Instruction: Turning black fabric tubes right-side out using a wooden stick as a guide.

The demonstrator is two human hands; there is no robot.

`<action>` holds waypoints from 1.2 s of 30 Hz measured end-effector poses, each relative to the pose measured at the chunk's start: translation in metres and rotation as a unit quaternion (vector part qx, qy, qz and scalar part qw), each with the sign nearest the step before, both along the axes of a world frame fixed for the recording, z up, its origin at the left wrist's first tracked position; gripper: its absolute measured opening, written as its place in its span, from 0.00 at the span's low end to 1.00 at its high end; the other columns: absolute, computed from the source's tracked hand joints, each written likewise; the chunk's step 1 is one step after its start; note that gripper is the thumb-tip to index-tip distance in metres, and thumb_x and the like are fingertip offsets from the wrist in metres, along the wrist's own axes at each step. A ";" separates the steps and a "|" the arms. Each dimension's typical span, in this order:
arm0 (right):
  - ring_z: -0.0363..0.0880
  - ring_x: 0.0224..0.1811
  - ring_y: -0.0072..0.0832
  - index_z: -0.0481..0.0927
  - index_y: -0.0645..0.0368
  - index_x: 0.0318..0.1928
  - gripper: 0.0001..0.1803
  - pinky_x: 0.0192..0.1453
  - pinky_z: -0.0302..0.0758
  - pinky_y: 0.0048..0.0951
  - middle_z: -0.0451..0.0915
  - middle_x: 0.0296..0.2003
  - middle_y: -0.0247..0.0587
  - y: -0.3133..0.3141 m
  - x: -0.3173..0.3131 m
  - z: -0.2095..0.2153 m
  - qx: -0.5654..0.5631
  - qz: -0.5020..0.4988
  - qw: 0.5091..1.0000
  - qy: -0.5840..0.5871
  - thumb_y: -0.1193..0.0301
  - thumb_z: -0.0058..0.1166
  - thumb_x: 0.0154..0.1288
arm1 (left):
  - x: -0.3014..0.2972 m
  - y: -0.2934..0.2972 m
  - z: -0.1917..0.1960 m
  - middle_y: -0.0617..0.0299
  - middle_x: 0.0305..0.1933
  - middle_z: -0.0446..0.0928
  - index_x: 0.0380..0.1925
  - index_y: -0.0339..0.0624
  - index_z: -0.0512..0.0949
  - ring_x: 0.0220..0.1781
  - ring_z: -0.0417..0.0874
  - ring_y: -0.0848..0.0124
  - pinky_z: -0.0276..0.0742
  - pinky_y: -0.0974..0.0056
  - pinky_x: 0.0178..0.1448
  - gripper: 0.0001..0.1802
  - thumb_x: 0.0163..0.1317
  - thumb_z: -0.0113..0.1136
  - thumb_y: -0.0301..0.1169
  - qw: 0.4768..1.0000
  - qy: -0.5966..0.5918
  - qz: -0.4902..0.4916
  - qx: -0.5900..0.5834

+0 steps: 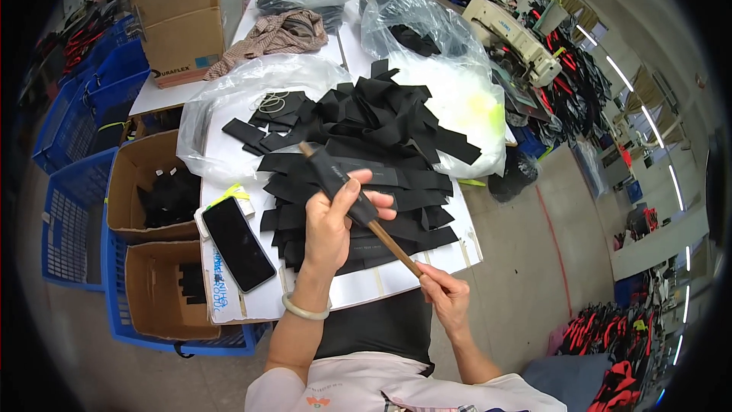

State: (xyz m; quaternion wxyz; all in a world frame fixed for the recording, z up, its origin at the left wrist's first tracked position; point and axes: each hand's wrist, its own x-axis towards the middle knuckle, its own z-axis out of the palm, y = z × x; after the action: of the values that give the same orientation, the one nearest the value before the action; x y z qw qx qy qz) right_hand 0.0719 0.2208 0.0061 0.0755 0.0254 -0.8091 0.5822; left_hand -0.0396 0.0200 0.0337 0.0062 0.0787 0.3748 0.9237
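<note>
A thin wooden stick (393, 244) slants across in front of me over the table. Around its upper part sits a black fabric strip (329, 172), apparently a sleeve, and the stick's tip shows beyond the far end. My left hand (332, 221) grips the strip between thumb and fingers, with the other fingers partly spread. Near the table's front edge, my right hand (446, 297) pinches the stick's lower end. Beneath my left hand lie several layered flat black strips (419, 217). Behind them is a loose heap of folded black strips (381, 111).
A black phone (238, 244) lies left of the strips. Clear plastic bags (267, 72) surround the heap. Cardboard boxes (156, 255) and blue crates (76, 221) stand at the left. A sewing machine (511, 34) is at the far right, and hair ties or cords (272, 101) lie on black pieces.
</note>
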 end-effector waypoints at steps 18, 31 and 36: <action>0.74 0.19 0.25 0.83 0.53 0.47 0.13 0.25 0.70 0.22 0.83 0.28 0.39 0.153 0.062 -0.017 0.253 -0.278 0.926 -0.034 0.75 0.56 0.61 | -0.047 0.000 -0.012 0.36 0.59 0.68 0.57 0.24 0.63 0.64 0.67 0.43 0.59 0.48 0.71 0.25 0.68 0.38 0.34 0.970 -0.076 -0.095 0.210; 0.72 0.32 0.35 0.84 0.50 0.45 0.16 0.36 0.71 0.35 0.73 0.29 0.38 0.135 -0.071 -0.073 0.412 -0.183 0.879 0.158 0.75 0.59 0.54 | 0.034 0.102 -0.040 0.45 0.68 0.61 0.60 0.29 0.64 0.70 0.59 0.50 0.54 0.52 0.71 0.31 0.73 0.27 0.45 0.947 -0.104 -0.300 0.040; 0.75 0.47 0.27 0.81 0.64 0.48 0.14 0.52 0.70 0.26 0.78 0.43 0.42 0.096 -0.068 -0.001 0.006 -0.022 1.000 0.014 0.73 0.54 0.62 | 0.036 0.093 -0.048 0.38 0.52 0.75 0.50 0.20 0.72 0.59 0.75 0.53 0.62 0.56 0.67 0.25 0.66 0.36 0.32 0.923 -0.071 -0.375 0.056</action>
State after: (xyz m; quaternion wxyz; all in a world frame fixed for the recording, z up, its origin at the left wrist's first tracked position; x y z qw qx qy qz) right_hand 0.0044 0.3169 0.0049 0.0993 0.0164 -0.8118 0.5752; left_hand -0.0034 0.1127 -0.0141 0.3741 0.1475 0.2639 0.8767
